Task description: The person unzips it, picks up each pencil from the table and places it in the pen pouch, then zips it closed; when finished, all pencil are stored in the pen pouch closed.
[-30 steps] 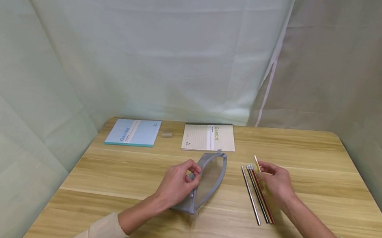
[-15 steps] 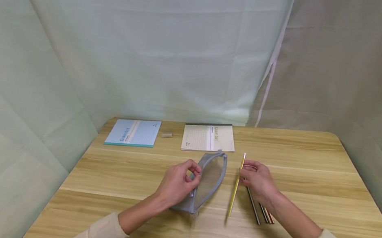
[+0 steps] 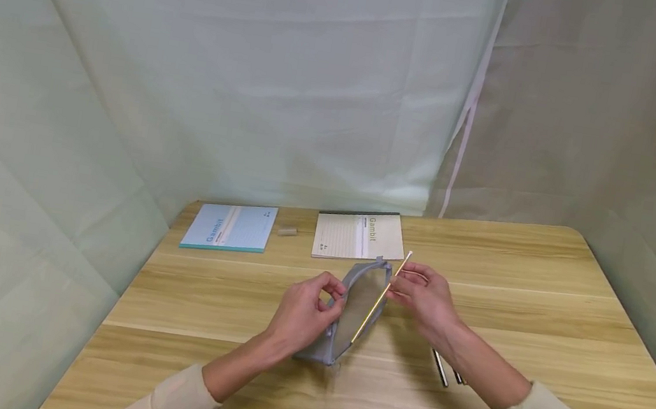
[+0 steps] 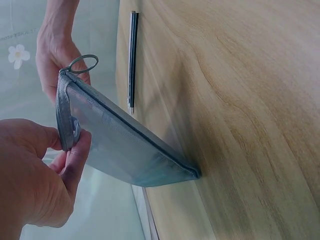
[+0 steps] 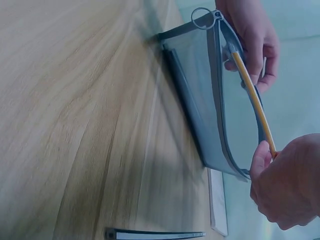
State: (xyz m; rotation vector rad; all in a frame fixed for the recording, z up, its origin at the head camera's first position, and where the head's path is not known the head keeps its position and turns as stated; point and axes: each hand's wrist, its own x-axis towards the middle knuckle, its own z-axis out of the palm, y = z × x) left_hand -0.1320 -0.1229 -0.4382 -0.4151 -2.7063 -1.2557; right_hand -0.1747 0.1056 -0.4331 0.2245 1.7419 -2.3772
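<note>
A grey see-through mesh zip pouch (image 3: 315, 353) stands upright on the table, mouth spread. My left hand (image 3: 306, 311) pinches its near rim between thumb and fingers, as the left wrist view shows around the pouch (image 4: 125, 145). Over the mouth, my right hand (image 3: 430, 303) pinches a yellow pencil (image 3: 374, 308) near its white-tipped upper end. The pencil slants, its lower end at the opening's near part in the right wrist view, where the pencil (image 5: 255, 102) crosses the mouth. A dark long shape shows along the pouch's bottom there. More pencils (image 3: 440, 368) lie partly hidden under my right forearm.
At the back of the wooden table (image 3: 517, 261) lie a blue notebook (image 3: 229, 226) and a cream notebook (image 3: 360, 236). Between them sits a small beige block (image 3: 287, 231), perhaps an eraser. Pale cloth (image 3: 319, 90) hangs behind the table.
My right hand has lifted the yellow pencil from beside the other pencils and carried it left to the pouch's mouth. The left hand and pouch have stayed put.
</note>
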